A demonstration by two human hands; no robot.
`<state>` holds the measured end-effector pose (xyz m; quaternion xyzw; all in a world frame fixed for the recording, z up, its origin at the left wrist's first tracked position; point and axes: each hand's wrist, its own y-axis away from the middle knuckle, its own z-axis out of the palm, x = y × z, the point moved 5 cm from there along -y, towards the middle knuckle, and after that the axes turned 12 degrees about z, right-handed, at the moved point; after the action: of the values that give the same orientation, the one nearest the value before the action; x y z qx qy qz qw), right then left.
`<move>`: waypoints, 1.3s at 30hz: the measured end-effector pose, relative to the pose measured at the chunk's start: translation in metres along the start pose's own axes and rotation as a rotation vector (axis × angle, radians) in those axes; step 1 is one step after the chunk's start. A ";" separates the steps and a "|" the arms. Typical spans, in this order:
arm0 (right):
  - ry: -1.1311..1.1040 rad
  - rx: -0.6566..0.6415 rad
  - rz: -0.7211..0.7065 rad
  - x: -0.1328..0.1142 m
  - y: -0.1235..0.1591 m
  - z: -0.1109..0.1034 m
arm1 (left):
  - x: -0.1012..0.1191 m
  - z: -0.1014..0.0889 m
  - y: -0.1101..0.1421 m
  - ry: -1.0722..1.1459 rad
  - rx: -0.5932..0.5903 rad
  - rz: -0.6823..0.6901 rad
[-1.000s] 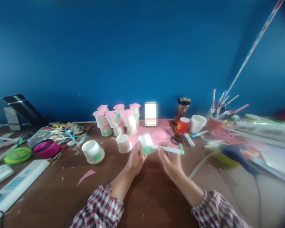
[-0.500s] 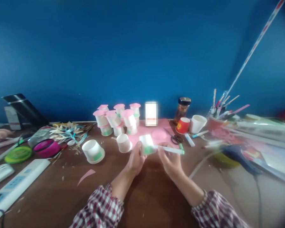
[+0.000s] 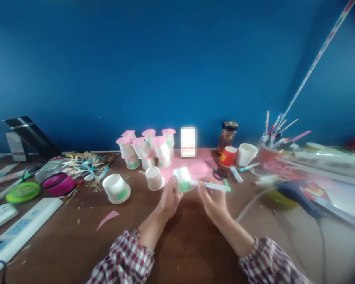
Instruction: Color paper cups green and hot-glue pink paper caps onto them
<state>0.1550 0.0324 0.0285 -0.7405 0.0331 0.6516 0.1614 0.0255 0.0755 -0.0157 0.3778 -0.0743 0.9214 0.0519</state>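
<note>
My left hand (image 3: 170, 199) is closed on a small white paper cup (image 3: 182, 174) that has a green patch on its side. Between the fingers of my right hand (image 3: 213, 197) is a marker pen (image 3: 214, 186) with a pale barrel and a green end at the right. Its left tip points at the cup's green patch; whether it touches, I cannot tell. Left of my hands, two more white paper cups stand upside down, one plain (image 3: 154, 178) and one with a green patch (image 3: 116, 189). Behind them are stacked cups (image 3: 144, 148) topped with pink paper.
Pink paper (image 3: 192, 156) lies beyond my hands, with scissors (image 3: 219, 172) on its right edge. A red cup (image 3: 228, 156), a white cup (image 3: 246, 154) and a lidded jar (image 3: 228, 136) stand at back right. A power strip (image 3: 26, 232) lies left, a dark blue glue gun (image 3: 298, 195) right.
Almost nothing differs. The pen and my right hand have shifted very slightly to the right; the cup stays in my left hand.
</note>
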 end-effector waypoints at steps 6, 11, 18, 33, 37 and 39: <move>0.000 -0.005 -0.017 0.001 0.000 0.000 | 0.000 0.001 0.001 -0.016 0.003 0.008; -0.018 -0.012 -0.019 -0.002 0.001 0.001 | 0.000 0.001 0.002 -0.028 0.010 0.016; -0.058 0.017 0.004 0.000 -0.001 -0.001 | 0.002 0.004 0.003 0.007 0.012 0.010; 0.222 -0.071 -0.142 -0.010 0.012 0.005 | 0.008 0.009 0.005 -0.069 -0.024 0.094; 0.256 -0.060 -0.148 -0.010 0.012 0.004 | 0.010 0.011 0.006 -0.069 -0.044 0.113; 0.258 -0.056 -0.150 -0.010 0.012 0.004 | 0.010 0.012 0.006 -0.066 -0.049 0.116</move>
<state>0.1465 0.0210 0.0352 -0.8227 -0.0199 0.5377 0.1834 0.0258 0.0681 -0.0008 0.4016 -0.1201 0.9079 0.0052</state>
